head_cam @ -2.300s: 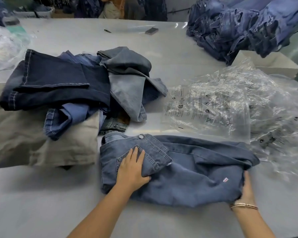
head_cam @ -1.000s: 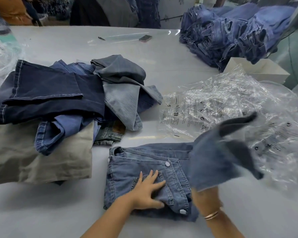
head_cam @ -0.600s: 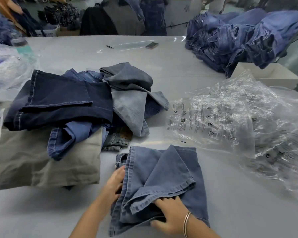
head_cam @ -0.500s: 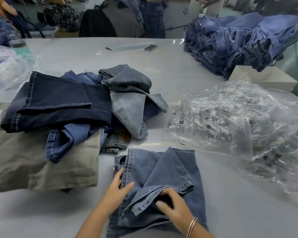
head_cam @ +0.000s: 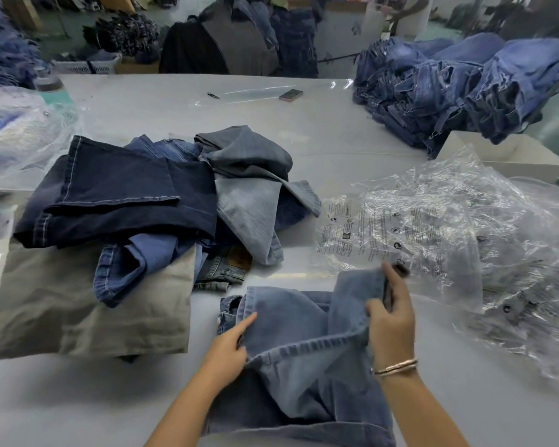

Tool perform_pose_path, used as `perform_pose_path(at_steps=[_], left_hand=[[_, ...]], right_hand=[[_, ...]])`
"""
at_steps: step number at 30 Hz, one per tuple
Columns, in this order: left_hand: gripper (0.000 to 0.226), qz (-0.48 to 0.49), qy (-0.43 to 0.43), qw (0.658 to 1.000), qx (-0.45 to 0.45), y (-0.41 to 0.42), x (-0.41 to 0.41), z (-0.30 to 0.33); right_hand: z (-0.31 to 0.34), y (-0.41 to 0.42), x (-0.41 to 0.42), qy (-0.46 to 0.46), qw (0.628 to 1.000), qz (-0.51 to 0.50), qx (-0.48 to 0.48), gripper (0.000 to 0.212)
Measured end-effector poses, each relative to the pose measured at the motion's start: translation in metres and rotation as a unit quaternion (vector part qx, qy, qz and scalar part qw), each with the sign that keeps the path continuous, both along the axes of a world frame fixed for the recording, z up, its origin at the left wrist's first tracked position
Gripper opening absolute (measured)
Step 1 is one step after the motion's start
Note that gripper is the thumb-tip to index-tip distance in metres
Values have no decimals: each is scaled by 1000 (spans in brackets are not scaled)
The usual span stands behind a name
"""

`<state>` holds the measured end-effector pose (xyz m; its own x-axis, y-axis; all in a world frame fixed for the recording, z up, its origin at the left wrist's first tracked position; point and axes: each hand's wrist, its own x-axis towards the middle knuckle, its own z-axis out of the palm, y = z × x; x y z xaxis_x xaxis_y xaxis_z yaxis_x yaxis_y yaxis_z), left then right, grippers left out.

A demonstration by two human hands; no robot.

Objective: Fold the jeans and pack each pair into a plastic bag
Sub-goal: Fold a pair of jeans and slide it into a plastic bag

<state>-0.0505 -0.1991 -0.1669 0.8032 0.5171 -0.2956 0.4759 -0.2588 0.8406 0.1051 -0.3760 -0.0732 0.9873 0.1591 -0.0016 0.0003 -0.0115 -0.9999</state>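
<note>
Jeans (head_cam: pixel 291 346), half folded, on the surface (head_cam: pixel 304 130) just left of the plastic bags (head_cam: pixel 433 233). Right hand (head_cam: pixel 391 321): fingers curled, pinching a raised fold of denim at its upper right. Left hand (head_cam: pixel 229 346): forefinger straight along the left edge, other fingers tucked under the hem. Both forearms reach in from below.

Mid-blue jeans (head_cam: pixel 291 321); dark navy jeans (head_cam: pixel 117 195) with pale stitching; khaki-grey cloth (head_cam: pixel 78 301); clear bags (head_cam: pixel 433 227), black print; grey-white table (head_cam: pixel 304 130)
</note>
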Motion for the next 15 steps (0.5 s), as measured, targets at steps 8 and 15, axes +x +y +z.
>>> perform_pose_path(at_steps=[8, 15], left_hand=[[28, 112, -56, 953, -277, 8, -9, 4], [17, 72, 45, 994, 62, 1, -24, -15]], right_hand=[[-18, 75, -71, -60, 825, 515, -223, 79], [-77, 23, -59, -31, 830, 473, -295, 48]])
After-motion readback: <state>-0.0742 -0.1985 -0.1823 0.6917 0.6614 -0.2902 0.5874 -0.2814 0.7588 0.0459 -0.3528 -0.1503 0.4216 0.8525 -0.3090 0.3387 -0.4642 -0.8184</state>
